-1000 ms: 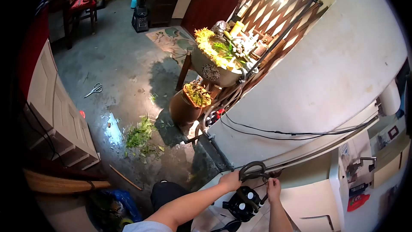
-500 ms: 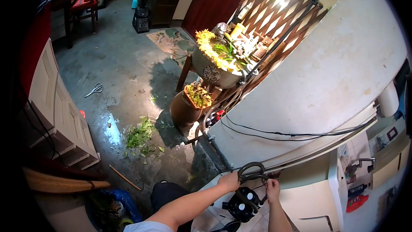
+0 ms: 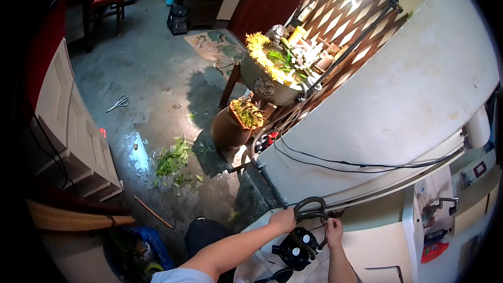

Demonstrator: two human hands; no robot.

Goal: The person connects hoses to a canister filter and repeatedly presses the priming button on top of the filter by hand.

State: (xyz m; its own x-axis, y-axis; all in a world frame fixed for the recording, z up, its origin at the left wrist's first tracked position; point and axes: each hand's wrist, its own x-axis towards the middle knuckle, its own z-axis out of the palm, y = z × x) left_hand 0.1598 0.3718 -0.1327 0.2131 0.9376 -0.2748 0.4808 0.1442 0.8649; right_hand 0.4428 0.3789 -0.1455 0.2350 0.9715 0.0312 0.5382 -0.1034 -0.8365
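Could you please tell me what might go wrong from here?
The dark hose, looped at the left hand and right hand above the black device, could kink if bent tighter. Loose plant clippings beside a shiny, possibly wet floor patch might cause a slip. The scissors on the floor could be stepped on.

CENTRE: looped hose [image 3: 310, 198] obstructs gap between left grip [image 3: 283, 221] and right grip [image 3: 334, 232] | BELOW: black canister [image 3: 287, 250] limits descent | AHEAD: white wall [image 3: 387, 110] bars passage; dark cables [image 3: 414, 165] cross it | RIGHT: cream panel [image 3: 380, 243] limits reach | LEFT: passage over floor [image 3: 141, 63]; stick [image 3: 153, 211], green clippings [image 3: 174, 162], brown pot [image 3: 226, 132] obstruct.
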